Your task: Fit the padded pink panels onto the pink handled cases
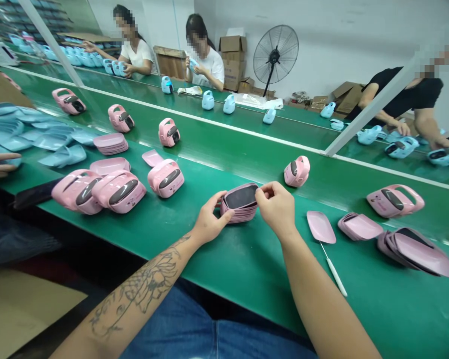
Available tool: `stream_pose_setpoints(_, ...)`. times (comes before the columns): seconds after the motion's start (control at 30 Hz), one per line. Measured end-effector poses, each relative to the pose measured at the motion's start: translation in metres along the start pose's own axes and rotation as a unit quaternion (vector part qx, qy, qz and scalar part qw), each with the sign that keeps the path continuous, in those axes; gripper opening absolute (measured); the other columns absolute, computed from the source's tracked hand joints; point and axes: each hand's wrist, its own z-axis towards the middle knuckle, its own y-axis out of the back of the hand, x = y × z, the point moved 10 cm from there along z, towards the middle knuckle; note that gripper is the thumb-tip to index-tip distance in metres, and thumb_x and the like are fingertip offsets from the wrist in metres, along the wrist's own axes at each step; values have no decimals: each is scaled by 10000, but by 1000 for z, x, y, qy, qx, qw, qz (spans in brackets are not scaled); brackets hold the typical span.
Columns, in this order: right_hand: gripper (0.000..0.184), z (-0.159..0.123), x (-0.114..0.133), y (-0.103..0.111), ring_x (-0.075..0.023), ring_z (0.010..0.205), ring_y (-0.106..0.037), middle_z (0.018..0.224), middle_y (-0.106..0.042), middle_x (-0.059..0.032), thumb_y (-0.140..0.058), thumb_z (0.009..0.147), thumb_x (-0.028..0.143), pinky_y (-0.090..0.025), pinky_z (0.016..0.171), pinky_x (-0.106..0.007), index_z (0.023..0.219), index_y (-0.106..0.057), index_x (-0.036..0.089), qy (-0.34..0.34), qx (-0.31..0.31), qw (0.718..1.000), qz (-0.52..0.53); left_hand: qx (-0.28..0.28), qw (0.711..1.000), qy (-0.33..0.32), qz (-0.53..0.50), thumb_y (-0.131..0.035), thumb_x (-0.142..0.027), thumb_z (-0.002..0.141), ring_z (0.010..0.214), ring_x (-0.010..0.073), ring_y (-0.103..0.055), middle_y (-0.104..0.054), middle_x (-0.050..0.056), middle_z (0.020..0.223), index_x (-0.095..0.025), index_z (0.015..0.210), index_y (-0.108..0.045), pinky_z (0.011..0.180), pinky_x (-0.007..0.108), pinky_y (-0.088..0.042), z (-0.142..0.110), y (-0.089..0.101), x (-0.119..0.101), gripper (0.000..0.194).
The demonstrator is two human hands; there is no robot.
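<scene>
On the green table before me stands a stack of pink plastic covers (239, 215), its top one showing a dark grey inner face (241, 196). My left hand (212, 218) is wrapped around the stack's left side, thumb at the front. At the upper right corner of the top cover, my right hand (276, 205) pinches with thumb and forefinger; what lies between those fingertips is hidden. To the right lie a single pink cover (321, 227) and a thin tool with a white handle (336, 277). Further right are more stacked pink covers (360, 227).
Pink handled housings (166, 178) stand to the left, near blue plastic parts (54, 137). Another person's hand (0, 165) is at the left edge. A pink housing (297, 171) sits on the belt (232, 154) ahead. Several people work across the line, near a fan (276, 54).
</scene>
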Motion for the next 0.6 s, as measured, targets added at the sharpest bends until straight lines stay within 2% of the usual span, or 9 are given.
stream_pose_setpoints(0.13,161,1,3,11,-202,719,-647,744,-718,-17,-679,856,384,-488,710,-339,820,-690,227,-4,-46,997,53,-1,1000,-19,24,-712,-469,960,1410,336,-674,-656,194,1564,-179,1547,-563,1211,526,-541,0,4,-6,671)
stream_pose_setpoints(0.23,196,-1,4,18,-182,679,-643,767,-722,-21,-670,886,407,-512,680,-333,859,-682,214,-16,-70,992,103,-12,998,-50,45,-701,-497,965,1567,366,-518,-568,188,1659,-185,1527,-595,1326,588,-389,0,11,-20,652)
stream_pose_setpoints(0.3,220,-8,7,19,-162,620,-628,743,-707,-6,-679,903,432,-515,627,-317,879,-673,213,-24,-69,988,135,-19,996,-73,54,-628,-528,1015,1609,362,-459,-555,175,1674,-189,1519,-610,1362,600,-313,-1,13,-35,608)
stream_pose_setpoints(0.37,245,-21,14,20,-147,541,-604,679,-679,19,-694,914,459,-500,550,-297,899,-665,216,-31,-58,985,159,-31,995,-86,48,-522,-529,1079,1591,345,-485,-584,174,1647,-178,1532,-608,1362,580,-320,-6,15,-55,579)
stream_pose_setpoints(0.43,276,-39,20,20,-149,489,-601,629,-655,41,-712,920,493,-491,481,-282,917,-640,226,-43,-41,979,196,-49,996,-73,11,-440,-497,1124,1553,327,-533,-620,163,1612,-172,1543,-610,1336,538,-384,-14,19,-74,557)
stream_pose_setpoints(0.5,314,-61,21,17,-172,521,-654,651,-665,45,-738,915,525,-513,449,-277,930,-598,245,-77,-9,956,282,-60,996,-33,-52,-402,-443,1145,1508,316,-584,-680,127,1547,-191,1520,-646,1287,494,-463,-23,22,-88,514)
stream_pose_setpoints(0.6,365,-98,17,6,-202,653,-731,734,-705,25,-766,912,565,-563,460,-276,905,-577,252,-149,55,892,424,-29,993,21,-114,-437,-309,1112,1411,312,-655,-763,76,1411,-215,1446,-712,1202,456,-549,-39,21,-107,443)
